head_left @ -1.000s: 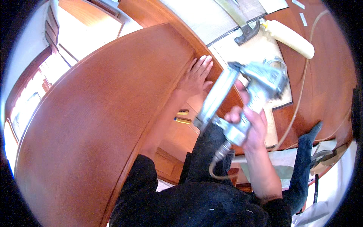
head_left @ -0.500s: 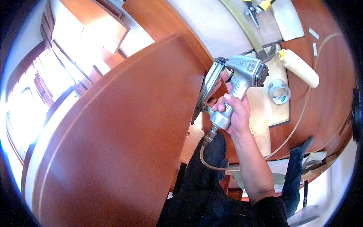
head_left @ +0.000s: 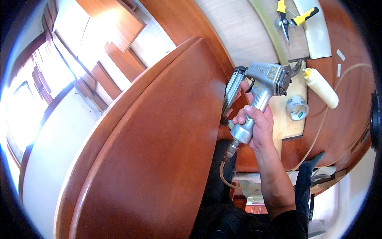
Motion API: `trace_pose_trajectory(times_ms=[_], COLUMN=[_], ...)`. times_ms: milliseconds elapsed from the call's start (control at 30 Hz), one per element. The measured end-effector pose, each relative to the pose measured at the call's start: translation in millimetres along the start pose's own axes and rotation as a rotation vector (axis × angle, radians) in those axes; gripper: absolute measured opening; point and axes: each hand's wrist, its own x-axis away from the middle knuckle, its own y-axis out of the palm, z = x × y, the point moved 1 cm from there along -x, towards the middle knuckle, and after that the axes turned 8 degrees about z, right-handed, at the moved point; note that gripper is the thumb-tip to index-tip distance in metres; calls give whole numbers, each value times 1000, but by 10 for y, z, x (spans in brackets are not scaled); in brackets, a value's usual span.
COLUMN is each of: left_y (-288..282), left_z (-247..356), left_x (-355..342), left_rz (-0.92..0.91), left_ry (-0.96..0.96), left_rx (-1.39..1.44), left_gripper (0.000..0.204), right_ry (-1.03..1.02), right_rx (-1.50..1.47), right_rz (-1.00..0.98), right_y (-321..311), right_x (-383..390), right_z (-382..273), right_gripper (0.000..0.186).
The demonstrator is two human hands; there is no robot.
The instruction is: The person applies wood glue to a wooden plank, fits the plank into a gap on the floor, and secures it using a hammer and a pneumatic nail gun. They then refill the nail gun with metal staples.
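My right hand [head_left: 260, 125] is wrapped round the handle of a silver air nail gun [head_left: 260, 91]. Its head points up and to the right, and the magazine slants down at the edge of a large reddish-brown wooden panel [head_left: 155, 151]. An air hose [head_left: 223, 175] runs from the fitting at the handle's foot. Some skin shows behind the magazine, close to the panel's edge; whether it belongs to my left hand I cannot tell. The rest of that hand is hidden.
Right of the gun lie a tape roll [head_left: 297, 108], a cream squeeze bottle [head_left: 323, 88] and a claw hammer [head_left: 270, 32]. Yellow-handled snips [head_left: 287, 22] rest farther back. Loose boards [head_left: 123, 61] stand at the far left. The hose curves across the brown surface [head_left: 338, 131].
The view has shifted, so the panel, nail gun and tools all sit a little farther right and lower. My right hand keeps its hold on the nail gun.
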Motion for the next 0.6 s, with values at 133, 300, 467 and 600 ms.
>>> trace_pose_trajectory(times_ms=[133,300,467,600], left_y=[11,-14,-3,-21], left_z=[16,13,-14,20], left_x=[-6,1,-62,27], left_rz=[-3,-16,-22,-42], left_ry=[0,15,21,18], left_rx=[18,33,42,45], left_gripper=[51,51,51,51], right_ry=[21,58,103,60], right_rx=[36,69,102,97], right_rz=[30,47,56,99], right_y=[43,54,7,5], right_x=[-4,-14,-65,55], right_z=[13,-39,-20,50], right_gripper=[63,56,48,53])
